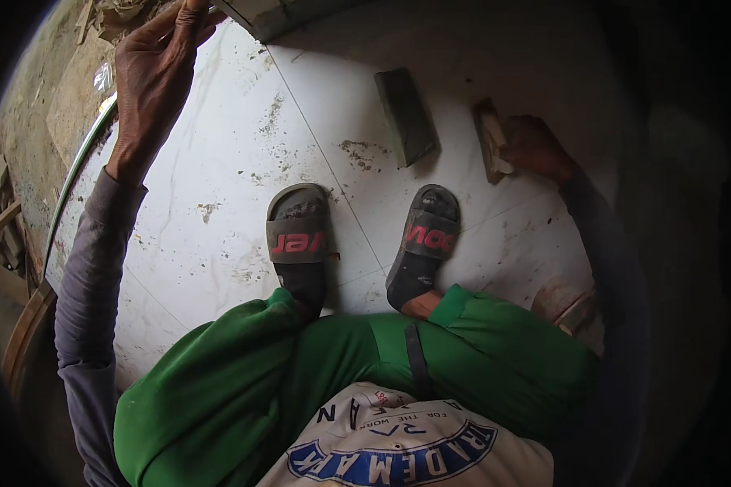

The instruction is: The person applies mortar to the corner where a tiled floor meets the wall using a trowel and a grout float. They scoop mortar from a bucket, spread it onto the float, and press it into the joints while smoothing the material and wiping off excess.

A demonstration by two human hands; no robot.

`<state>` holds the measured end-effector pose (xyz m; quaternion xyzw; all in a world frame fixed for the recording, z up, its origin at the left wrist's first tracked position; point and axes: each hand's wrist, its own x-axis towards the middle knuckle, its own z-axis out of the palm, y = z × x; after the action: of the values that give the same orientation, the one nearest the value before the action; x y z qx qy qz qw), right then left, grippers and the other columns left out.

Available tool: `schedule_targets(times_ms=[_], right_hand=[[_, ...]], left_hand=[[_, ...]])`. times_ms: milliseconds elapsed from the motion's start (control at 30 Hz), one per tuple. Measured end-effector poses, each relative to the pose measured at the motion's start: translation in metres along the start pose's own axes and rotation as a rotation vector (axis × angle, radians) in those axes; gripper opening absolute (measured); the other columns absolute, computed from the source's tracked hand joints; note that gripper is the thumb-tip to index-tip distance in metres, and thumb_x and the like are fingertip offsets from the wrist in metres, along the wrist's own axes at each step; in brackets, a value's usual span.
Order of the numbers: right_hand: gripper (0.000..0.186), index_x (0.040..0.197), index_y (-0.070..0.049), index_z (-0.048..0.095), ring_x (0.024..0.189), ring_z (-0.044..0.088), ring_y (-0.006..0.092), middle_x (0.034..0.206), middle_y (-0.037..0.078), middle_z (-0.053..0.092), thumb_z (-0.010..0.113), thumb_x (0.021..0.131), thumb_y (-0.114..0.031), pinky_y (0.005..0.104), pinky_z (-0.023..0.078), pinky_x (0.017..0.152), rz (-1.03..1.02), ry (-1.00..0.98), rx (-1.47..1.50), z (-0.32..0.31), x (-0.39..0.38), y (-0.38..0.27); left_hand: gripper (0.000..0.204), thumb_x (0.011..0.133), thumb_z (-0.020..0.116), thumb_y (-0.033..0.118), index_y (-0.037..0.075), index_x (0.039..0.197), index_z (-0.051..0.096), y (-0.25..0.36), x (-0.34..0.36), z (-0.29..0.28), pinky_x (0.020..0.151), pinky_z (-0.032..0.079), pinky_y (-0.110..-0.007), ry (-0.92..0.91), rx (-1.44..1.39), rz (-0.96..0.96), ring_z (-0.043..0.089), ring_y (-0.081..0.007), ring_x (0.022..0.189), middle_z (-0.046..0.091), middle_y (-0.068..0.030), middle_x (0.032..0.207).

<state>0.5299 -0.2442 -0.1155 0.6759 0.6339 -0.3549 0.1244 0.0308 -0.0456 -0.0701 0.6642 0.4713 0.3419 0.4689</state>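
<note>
My left hand (154, 89) is raised at the upper left, fingers closed near the corner of a grey board (260, 15) at the top edge; what they grip is unclear. My right hand (536, 146) is closed on a small wooden block (489, 134) low over the white tiled floor (203, 162). Just left of that block, a dark grey-green rectangular block (404, 116) lies on the tiles. My two feet, in dark socks and slide sandals (296, 239), stand below it, and my legs in green trousers are bent beneath me.
A pale curved edge strip (85, 178) borders the tiles at the left, with rough dusty ground (57, 73) beyond it and wood offcuts (0, 227) piled at the far left. A brownish object (564, 304) sits at the lower right beside my knee, partly in shadow.
</note>
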Motion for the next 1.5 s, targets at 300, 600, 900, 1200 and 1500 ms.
schedule_targets(times_ms=[300,600,900,1200,1500], right_hand=[[0.036,0.115,-0.005,0.069,0.111,0.063,0.0333,0.124,0.012,0.065,0.069,0.078,-0.004,0.0474,0.056,0.091,-0.606,0.381,-0.155,0.0,0.029,-0.129],[0.026,0.096,-0.004,0.068,0.124,0.054,0.0286,0.111,0.011,0.062,0.072,0.072,-0.01,0.0468,0.042,0.111,-0.86,0.221,-0.584,-0.017,0.061,-0.155],[0.029,0.088,-0.003,0.052,0.078,0.057,0.0232,0.085,0.012,0.057,0.075,0.076,-0.015,0.0389,0.045,0.072,0.124,0.055,0.087,-0.09,-0.112,-0.062],[0.028,0.114,-0.002,0.064,0.1,0.063,0.0172,0.11,0.008,0.068,0.068,0.092,-0.019,0.0335,0.05,0.087,0.207,0.851,1.164,0.081,-0.234,-0.031],[0.024,0.113,-0.007,0.067,0.094,0.064,0.0196,0.102,0.006,0.068,0.053,0.098,-0.019,0.0372,0.053,0.085,0.485,0.771,1.931,0.12,-0.189,-0.05]], left_hand=[[0.048,0.105,0.06,0.039,0.001,0.134,0.065,-0.006,-0.004,-0.002,0.108,0.053,-0.039,0.026,0.019,-0.005,0.068,-0.0281,0.121,0.071,-0.017,0.126],[0.047,0.106,0.058,0.037,0.001,0.135,0.065,-0.004,0.002,-0.005,0.108,0.052,-0.037,0.004,0.038,0.015,0.067,-0.027,0.122,0.072,-0.0176,0.124],[0.053,0.11,0.049,0.039,-0.006,0.134,0.064,0.009,0.001,-0.021,0.11,0.045,-0.034,-0.038,0.277,-0.062,0.062,-0.0199,0.124,0.069,-0.0175,0.132],[0.046,0.108,0.056,0.032,-0.005,0.135,0.061,-0.001,-0.005,0.017,0.114,0.045,-0.037,0.015,-0.207,-0.241,0.06,-0.0277,0.131,0.065,-0.0243,0.134],[0.042,0.111,0.049,0.029,-0.006,0.126,0.066,-0.041,-0.015,-0.038,0.104,0.053,-0.037,0.102,0.348,0.212,0.069,-0.0238,0.113,0.073,-0.0182,0.119]])
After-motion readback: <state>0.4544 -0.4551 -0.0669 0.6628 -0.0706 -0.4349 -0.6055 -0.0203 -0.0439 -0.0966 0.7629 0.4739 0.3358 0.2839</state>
